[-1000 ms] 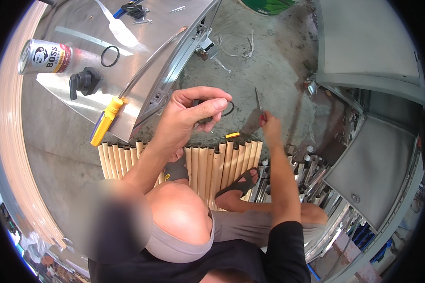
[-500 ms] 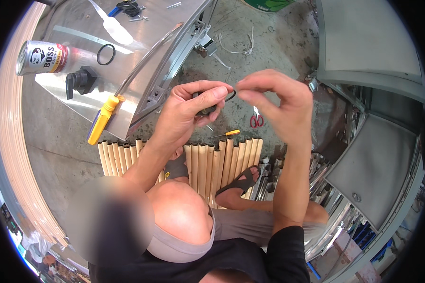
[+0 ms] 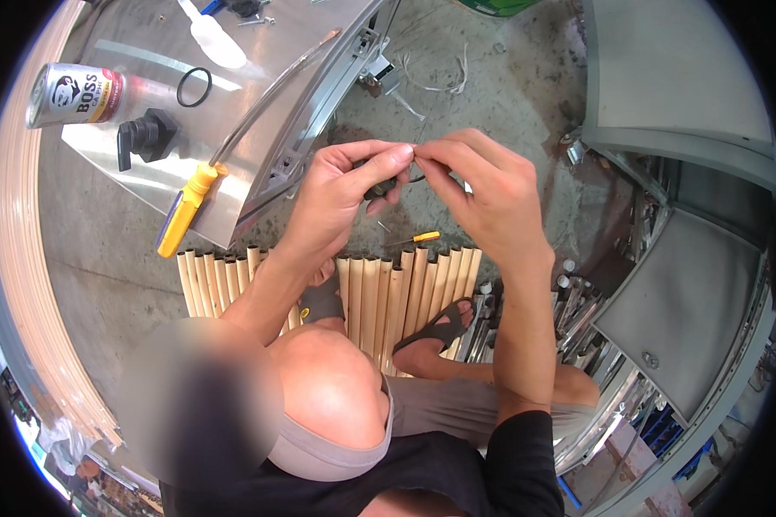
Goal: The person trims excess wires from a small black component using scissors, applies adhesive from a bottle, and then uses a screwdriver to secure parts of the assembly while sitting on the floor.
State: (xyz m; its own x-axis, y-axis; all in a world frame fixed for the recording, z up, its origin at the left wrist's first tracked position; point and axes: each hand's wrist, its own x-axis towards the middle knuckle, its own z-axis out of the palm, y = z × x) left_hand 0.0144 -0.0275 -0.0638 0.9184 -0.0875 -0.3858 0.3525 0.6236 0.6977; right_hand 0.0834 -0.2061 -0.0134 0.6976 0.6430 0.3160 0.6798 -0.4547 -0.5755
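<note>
My left hand [image 3: 349, 185] is closed around a small black part [image 3: 379, 188], mostly covered by the fingers. A thin black loop [image 3: 417, 179] sticks out from it toward the right. My right hand [image 3: 487, 189] pinches with thumb and forefinger right at the left thumb tip; what lies in that pinch is too small to make out. To the left, on a shiny metal panel [image 3: 259, 129], lie a black rubber ring [image 3: 194, 87], a black turn-handle latch [image 3: 147, 138] and a large yellow-handled screwdriver [image 3: 184, 211].
A drink can [image 3: 76, 96] and a white squeeze bottle [image 3: 215, 39] rest on the panel, with screws behind. Pale round tubes [image 3: 388, 302] lie before my feet, a small yellow screwdriver [image 3: 425, 236] beyond them. Grey metal cabinets [image 3: 672, 77] stand at right.
My right hand has come left and its open fingers have closed into a pinch against the left fingertips. It now covers most of the red-handled scissors on the floor.
</note>
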